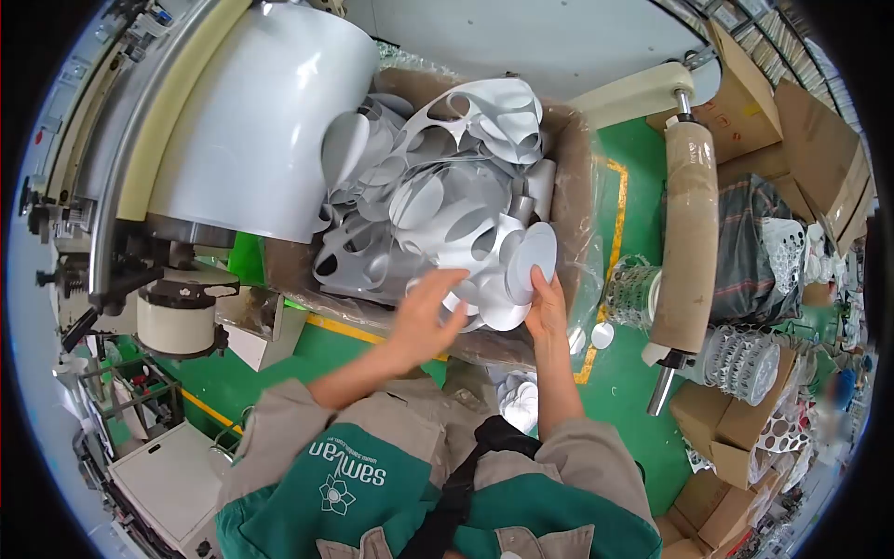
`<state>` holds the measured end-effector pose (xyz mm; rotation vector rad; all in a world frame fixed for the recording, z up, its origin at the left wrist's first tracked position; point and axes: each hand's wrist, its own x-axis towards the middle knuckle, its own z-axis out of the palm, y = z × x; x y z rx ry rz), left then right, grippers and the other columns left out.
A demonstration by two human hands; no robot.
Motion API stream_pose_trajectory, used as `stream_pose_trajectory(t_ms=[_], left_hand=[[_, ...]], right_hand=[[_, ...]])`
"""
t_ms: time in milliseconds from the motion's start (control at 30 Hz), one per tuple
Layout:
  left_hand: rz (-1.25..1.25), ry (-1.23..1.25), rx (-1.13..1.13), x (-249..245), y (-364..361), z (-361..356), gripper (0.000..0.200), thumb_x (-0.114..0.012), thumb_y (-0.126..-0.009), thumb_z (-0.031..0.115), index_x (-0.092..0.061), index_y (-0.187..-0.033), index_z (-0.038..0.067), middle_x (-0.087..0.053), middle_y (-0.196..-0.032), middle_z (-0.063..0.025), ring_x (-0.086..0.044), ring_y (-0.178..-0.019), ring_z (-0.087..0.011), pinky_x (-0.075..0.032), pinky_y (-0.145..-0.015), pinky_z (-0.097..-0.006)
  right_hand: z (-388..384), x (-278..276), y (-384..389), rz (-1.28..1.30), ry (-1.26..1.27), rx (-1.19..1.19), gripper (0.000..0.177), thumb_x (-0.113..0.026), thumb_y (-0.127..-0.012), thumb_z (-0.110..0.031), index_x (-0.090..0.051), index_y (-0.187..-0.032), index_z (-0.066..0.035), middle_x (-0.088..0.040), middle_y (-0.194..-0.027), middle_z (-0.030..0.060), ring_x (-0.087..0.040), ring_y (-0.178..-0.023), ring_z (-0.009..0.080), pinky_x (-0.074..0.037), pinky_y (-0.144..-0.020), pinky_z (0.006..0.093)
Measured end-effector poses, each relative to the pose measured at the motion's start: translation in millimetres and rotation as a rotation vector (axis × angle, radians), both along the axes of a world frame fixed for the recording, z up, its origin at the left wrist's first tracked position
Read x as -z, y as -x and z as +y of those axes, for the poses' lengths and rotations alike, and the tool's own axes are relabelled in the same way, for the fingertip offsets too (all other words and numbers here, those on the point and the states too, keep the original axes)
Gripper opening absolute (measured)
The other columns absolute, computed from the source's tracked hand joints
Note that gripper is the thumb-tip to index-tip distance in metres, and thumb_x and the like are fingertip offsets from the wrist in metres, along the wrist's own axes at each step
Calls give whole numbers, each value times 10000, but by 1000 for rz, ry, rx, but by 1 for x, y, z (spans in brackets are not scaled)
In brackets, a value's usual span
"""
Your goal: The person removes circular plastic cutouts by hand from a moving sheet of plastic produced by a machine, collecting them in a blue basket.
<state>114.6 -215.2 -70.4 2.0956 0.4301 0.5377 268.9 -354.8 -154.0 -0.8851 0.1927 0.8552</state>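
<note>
Over the near side of a large cardboard box [570, 177], both my hands work among white sheet scraps. The scraps [466, 200] have round holes cut out of them and lie in a curled heap with loose round pieces. My right hand [548, 306] pinches a white disc [534, 256] at its lower edge, thumb on the near face. Another white disc [504, 306] overlaps just below and left of it. Held palm inward, my left hand [426, 315] has its thumb and fingers apart, with small white round pieces behind its fingertips.
A big roll of white sheet [265, 121] sits on the machine at left. To the right, a brown roller [687, 233] sticks out on an arm. Rolls of perforated waste [740, 363] and cardboard boxes [722, 419] stand beyond it. Two discs lie on the green floor [619, 373].
</note>
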Motion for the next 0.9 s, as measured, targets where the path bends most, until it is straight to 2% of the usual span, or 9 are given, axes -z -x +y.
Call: stream_pose_trajectory(t_ms=[67,167,300,400,533,667,700,800,900], left_hand=[[200,322,-174,14,-1,-41,493,-712,-690,245,-511,-1046,-30,-576,-986,-168,-554,-946,-303,-438,-813,-351],[339,97,-10,37,-11,-57,672,-761,-640,356,-446,-1095,-25,-553,-969,-159,-559,-877,-254,-439,-765,-354],[232,633,-45,50,-7,-71,768,-801,-565,355,-429,-1131,-7,-534,-1026,-128,-519,-915,-218,-388,-859,-359],[118,601,73,58,3,-67,811,-824,-558,268,-375,-1187,21,-465,-1056,-87,-434,-977,-175,-364,-839,-314],[172,599,374,47,25,-54,649,-821,-527,349,-513,-1022,65,-518,-1007,-82,-467,-969,-180,-368,-819,-314],[-129,331,392,34,52,-55,533,-818,-526,339,-554,-902,69,-517,-965,-65,-479,-921,-213,-373,-774,-316],[76,520,459,32,60,-54,529,-812,-580,261,-517,-943,13,-501,-1037,-91,-465,-975,-180,-368,-830,-308],[110,576,464,35,68,-61,894,-827,-538,311,-326,-1198,-26,-421,-1156,-159,-425,-1094,-263,-357,-900,-340],[140,181,277,55,73,-71,1062,-839,-479,348,-241,-1276,-18,-347,-1229,-242,-359,-1158,-352,-308,-958,-404]], right_hand=[[-6,-14,-1,110,-94,-59,462,-642,-790,-104,-438,-1197,-27,-535,-1128,88,-526,-1027,213,-415,-911,359],[-12,-21,9,203,-141,-169,440,-623,-808,-133,-436,-1195,-38,-539,-1122,95,-529,-1022,240,-420,-906,382],[-22,-57,26,183,-231,-204,554,-646,-788,-169,-374,-1264,-89,-537,-1119,123,-517,-1041,320,-427,-891,430],[-35,-82,40,17,-374,-282,660,-662,-772,-180,-306,-1325,-129,-535,-1127,106,-516,-1050,305,-417,-898,447],[-44,-73,65,-74,-320,-214,741,-677,-755,-190,-252,-1361,-153,-543,-1094,70,-513,-1057,300,-414,-900,439],[-41,-87,89,-130,-307,-275,643,-676,-749,-167,-345,-1297,-112,-541,-1079,85,-505,-1081,278,-415,-896,465],[-38,-91,94,-109,-300,-237,527,-657,-766,-151,-414,-1225,-62,-544,-1094,104,-508,-1077,258,-391,-929,464],[-16,-101,110,-55,-157,-4,453,-639,-792,-162,-451,-1184,-34,-544,-1123,109,-505,-1080,268,-384,-947,441],[16,-111,120,131,-172,201,422,-626,-812,-171,-464,-1183,-50,-541,-1147,98,-504,-1082,255,-372,-965,419]])
